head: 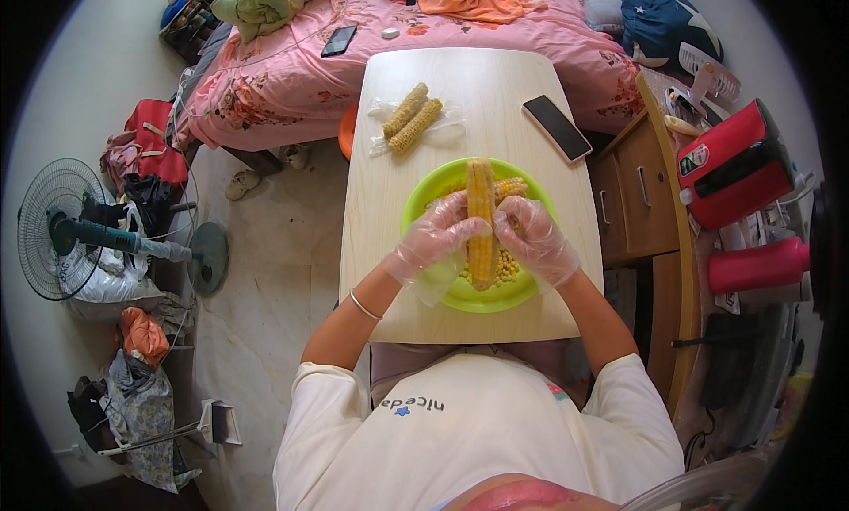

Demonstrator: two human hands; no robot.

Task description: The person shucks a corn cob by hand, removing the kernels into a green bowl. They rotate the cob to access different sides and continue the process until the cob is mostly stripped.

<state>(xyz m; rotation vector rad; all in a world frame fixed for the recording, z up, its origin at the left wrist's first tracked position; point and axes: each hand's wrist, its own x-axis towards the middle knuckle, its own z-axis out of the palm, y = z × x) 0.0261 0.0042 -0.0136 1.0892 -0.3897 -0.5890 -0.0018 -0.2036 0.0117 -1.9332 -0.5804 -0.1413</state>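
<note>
A corn cob [481, 245] stands lengthwise over a lime-green plastic basin [424, 202], partly stripped of its kernels. My left hand [439, 227], in a clear plastic glove, grips it from the left side. From the right, my gloved right hand [528, 231] presses its fingertips against the cob's edge; what lies under those fingers is hidden. Loose yellow kernels [505, 267] cover part of the basin's bottom. Another corn cob [511, 188] with kernels lies in the basin behind my hands. Farther back, two stripped cobs [415, 123] rest on a clear plastic bag [451, 129].
The basin stands on a small pale wooden table [371, 245]. A smartphone [557, 127] lies near its right edge. Beyond is a bed [298, 86] with a pink floral sheet. A wooden desk [686, 298] holding a red appliance [733, 166] flanks the right; a fan [63, 232] stands left.
</note>
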